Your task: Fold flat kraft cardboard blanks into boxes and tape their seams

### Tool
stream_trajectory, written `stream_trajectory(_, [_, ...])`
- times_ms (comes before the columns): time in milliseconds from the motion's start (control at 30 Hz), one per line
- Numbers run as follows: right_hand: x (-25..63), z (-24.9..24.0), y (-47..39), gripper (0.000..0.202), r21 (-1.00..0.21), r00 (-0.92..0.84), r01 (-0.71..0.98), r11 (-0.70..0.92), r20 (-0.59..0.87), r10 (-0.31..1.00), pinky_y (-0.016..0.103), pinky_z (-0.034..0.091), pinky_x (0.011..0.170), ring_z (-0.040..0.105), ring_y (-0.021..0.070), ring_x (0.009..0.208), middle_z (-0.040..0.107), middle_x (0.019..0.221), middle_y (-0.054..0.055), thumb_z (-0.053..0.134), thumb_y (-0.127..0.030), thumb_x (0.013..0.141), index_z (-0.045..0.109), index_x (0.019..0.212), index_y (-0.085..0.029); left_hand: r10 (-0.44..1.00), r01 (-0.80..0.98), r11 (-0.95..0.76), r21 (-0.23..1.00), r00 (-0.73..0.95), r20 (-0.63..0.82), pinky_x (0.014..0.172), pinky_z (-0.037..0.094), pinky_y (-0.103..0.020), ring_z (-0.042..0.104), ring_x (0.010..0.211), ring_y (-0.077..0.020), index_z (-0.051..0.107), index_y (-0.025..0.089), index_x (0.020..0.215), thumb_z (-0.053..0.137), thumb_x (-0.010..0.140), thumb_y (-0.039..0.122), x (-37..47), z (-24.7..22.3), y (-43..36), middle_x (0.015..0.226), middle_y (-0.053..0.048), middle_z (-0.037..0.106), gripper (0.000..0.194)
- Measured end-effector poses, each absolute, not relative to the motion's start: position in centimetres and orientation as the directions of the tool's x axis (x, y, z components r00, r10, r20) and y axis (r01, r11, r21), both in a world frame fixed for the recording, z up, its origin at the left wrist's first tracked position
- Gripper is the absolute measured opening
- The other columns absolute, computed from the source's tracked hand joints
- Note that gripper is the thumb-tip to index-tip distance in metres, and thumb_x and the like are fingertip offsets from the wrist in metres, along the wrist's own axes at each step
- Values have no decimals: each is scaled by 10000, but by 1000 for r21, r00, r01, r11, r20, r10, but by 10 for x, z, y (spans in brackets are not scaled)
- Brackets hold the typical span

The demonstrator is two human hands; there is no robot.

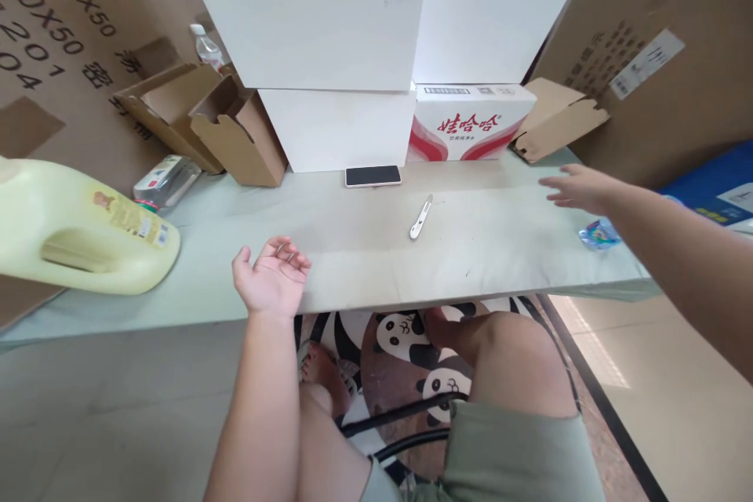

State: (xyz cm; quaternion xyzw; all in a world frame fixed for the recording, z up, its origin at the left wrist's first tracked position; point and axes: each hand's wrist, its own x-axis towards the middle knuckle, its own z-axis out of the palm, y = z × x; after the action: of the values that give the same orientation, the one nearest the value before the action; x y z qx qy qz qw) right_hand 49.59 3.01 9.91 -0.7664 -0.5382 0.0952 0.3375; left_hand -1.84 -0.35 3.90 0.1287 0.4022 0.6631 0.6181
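Note:
My left hand rests palm up near the front edge of the table, fingers loosely curled and apart, with nothing in it. Over the right side of the table my right hand reaches out, fingers spread and holding nothing. Below that hand lies a small clear-and-blue plastic packet. Between the hands, a white utility knife lies on the pale cloth, apart from both. Behind it a dark-screened phone lies flat against the base of the white boxes.
White boxes and a red-and-white carton line the back. Opened cardboard boxes and a large yellow jug lie at left, with a clear bottle. A tan cardboard piece and a blue package are at right.

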Motion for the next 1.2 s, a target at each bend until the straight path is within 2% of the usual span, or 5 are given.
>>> stream_trajectory(267, [397, 67, 26, 599, -510, 334, 722, -467, -335, 881, 414, 607, 780, 739, 280, 895, 711, 1206, 226, 672, -365, 795, 563, 1336, -133, 944, -756, 88, 649, -144, -297, 497, 445, -253, 506, 485, -128, 608, 174, 717, 439, 827, 580, -30, 40, 0, 605, -20, 533, 452])
stream_trajectory(633, [160, 76, 125, 526, -340, -221, 921, 192, -50, 974, 478, 517, 945, 681, 321, 1042, 755, 1076, 108, 683, -337, 760, 602, 1266, -215, 955, -891, -41, 453, -169, -245, 489, 400, -227, 457, 464, -96, 604, 167, 674, 391, 907, 503, -70, 41, 1, 588, -3, 482, 461])
stream_trajectory(800, [49, 95, 169, 455, -224, -435, 850, 477, 215, 875, 545, 481, 1012, 622, 354, 1161, 526, 1449, 164, 636, -271, 809, 604, 1257, -201, 944, -894, -65, 442, -199, -263, 498, 405, -235, 453, 459, -97, 604, 176, 679, 400, 908, 510, -88, 37, 2, 583, -1, 480, 453])
stream_trajectory(1000, [-9, 124, 204, 397, -132, -464, 863, 488, 178, 868, 617, 451, 1039, 560, 420, 1261, 319, 1599, 146, 665, -163, 763, 636, 1158, -138, 931, -899, -89, 429, -228, -284, 500, 381, -238, 437, 455, -95, 594, 172, 653, 368, 912, 486, -95, 35, 6, 572, -3, 462, 466])
stream_trajectory(1200, [4, 125, 207, 304, -168, -505, 824, 541, 215, 836, 467, 412, 1139, 567, 310, 1274, 593, 1372, 109, 575, -114, 808, 680, 1093, -124, 933, -898, -88, 430, -226, -281, 504, 384, -247, 424, 449, -97, 583, 180, 650, 377, 902, 494, -92, 38, 4, 568, 1, 459, 452])
